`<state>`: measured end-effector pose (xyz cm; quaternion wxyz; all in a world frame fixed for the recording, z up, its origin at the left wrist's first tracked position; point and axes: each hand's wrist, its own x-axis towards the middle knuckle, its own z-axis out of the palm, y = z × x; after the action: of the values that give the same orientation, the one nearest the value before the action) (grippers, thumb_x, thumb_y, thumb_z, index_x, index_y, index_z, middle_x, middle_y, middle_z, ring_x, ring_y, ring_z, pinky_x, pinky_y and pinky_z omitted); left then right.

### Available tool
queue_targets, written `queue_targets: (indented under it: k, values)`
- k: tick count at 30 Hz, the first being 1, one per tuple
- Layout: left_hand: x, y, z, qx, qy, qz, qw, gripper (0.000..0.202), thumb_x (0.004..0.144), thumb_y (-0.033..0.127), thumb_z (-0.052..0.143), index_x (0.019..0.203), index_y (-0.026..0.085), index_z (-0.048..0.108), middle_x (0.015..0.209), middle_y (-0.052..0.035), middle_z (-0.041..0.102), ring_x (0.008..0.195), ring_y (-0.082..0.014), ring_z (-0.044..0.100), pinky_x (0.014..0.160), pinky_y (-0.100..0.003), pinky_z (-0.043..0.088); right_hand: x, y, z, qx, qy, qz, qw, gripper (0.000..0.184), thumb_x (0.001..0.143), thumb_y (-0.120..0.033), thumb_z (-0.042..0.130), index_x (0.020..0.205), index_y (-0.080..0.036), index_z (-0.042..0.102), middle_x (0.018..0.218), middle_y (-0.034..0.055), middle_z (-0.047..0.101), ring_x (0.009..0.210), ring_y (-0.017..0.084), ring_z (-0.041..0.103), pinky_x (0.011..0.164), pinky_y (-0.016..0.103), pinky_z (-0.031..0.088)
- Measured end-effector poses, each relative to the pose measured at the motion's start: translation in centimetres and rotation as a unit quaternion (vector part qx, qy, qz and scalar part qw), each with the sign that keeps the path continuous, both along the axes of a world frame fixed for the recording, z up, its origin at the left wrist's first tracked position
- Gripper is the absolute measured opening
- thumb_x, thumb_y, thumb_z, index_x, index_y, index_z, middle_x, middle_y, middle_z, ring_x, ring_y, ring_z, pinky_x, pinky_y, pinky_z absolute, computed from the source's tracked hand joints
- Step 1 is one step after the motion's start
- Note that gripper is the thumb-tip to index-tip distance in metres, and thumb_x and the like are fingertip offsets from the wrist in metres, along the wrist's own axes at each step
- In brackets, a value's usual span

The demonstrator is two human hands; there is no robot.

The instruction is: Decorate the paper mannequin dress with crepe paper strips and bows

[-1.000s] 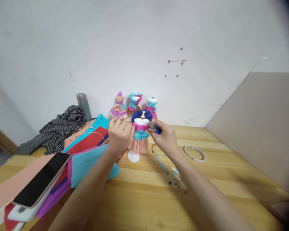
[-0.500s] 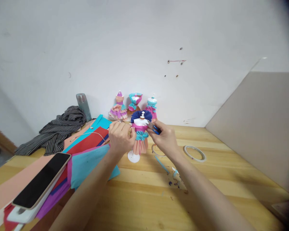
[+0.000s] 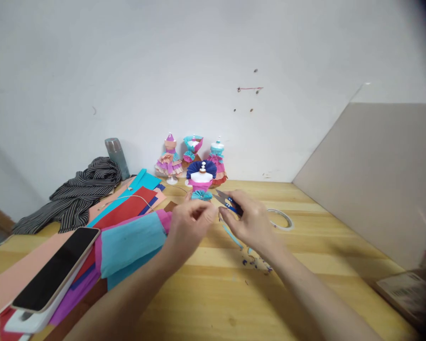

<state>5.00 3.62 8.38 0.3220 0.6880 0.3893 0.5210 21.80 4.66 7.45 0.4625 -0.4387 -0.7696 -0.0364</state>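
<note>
My right hand [image 3: 252,220] is closed around blue-handled thread snips [image 3: 230,203], their grey blades apart and pointing left. My left hand [image 3: 190,227] is closed in a pinch just left of the snips. Whatever lies between its fingertips is too small to make out. Right behind my left hand stands a small white dress-form figure [image 3: 201,177] with a navy pleated paper fan collar [image 3: 209,168], a pink band and a turquoise paper rosette [image 3: 201,194]. My left hand hides its lower part.
Three paper-dressed figures [image 3: 169,161] stand by the wall. Coloured crepe sheets [image 3: 135,241], a phone [image 3: 57,270], striped cloth [image 3: 88,189] and a flask [image 3: 116,156] lie or stand left. A tape roll [image 3: 287,222] and paper scraps [image 3: 255,263] are right; a cardboard box [image 3: 408,291] sits far right.
Both hands have come away from the figure toward me, the left one lower and nearer the right. The snips have left the figure's shoulder. The camera view has shifted slightly right.
</note>
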Motion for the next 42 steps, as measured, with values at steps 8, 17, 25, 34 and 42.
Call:
queue_targets:
  k: [8,17,25,34,42]
  values:
    - [4.1,-3.2,-3.4,-0.131,-0.054,-0.072,0.987,0.024,0.074,0.032,0.058,0.055,0.017,0.054,0.056,0.0012,0.050,0.056,-0.0113,0.044,0.055,-0.026,0.037,0.5,-5.9,-4.7,-0.126,0.036,0.052,0.990,0.045,0.096,-0.029,0.034,0.139,-0.021,0.042,0.117,0.0143,0.060,0.108,0.026,0.057,0.088,0.040,0.049]
    - [3.2,-4.3,-2.9,-0.044,0.106,-0.171,0.979,0.018,0.083,0.017,0.039,0.065,0.018,0.045,0.066,0.0015,0.047,0.065,-0.0115,0.043,0.061,-0.025,0.035,3.0,-7.7,-4.6,-0.230,0.175,0.154,0.945,0.040,0.089,-0.045,0.049,0.120,-0.023,0.061,0.094,0.0081,0.059,0.083,0.021,0.058,0.070,0.032,0.049]
    - [2.6,-5.0,-3.9,0.108,0.411,-0.233,0.875,0.013,0.076,0.014,0.046,0.064,0.018,0.044,0.065,-0.0009,0.053,0.055,-0.0123,0.040,0.052,-0.029,0.023,4.8,-8.7,-5.0,-0.360,0.206,0.169,0.894,0.031,0.077,-0.045,0.065,0.066,-0.016,0.060,0.053,-0.0041,0.044,0.048,0.009,0.037,0.047,0.022,0.032]
    - [1.5,-5.5,-3.2,0.083,0.444,-0.238,0.860,0.016,0.075,0.011,0.044,0.063,0.020,0.037,0.065,-0.0004,0.052,0.056,-0.0130,0.041,0.052,-0.030,0.022,6.0,-9.5,-3.1,-0.288,0.109,0.081,0.948,0.033,0.082,-0.039,0.058,0.056,-0.018,0.057,0.050,-0.0014,0.048,0.047,0.011,0.041,0.046,0.024,0.032]
    - [-3.4,-3.9,-3.8,-0.130,0.382,-0.124,0.907,0.027,0.076,0.012,0.038,0.055,0.020,0.024,0.048,0.0049,0.031,0.047,-0.0093,0.029,0.050,-0.028,0.017,6.8,-8.7,-4.9,-0.299,0.143,0.046,0.942,0.049,0.089,-0.049,0.043,0.050,-0.021,0.035,0.047,-0.0047,0.031,0.044,0.010,0.029,0.042,0.024,0.026]
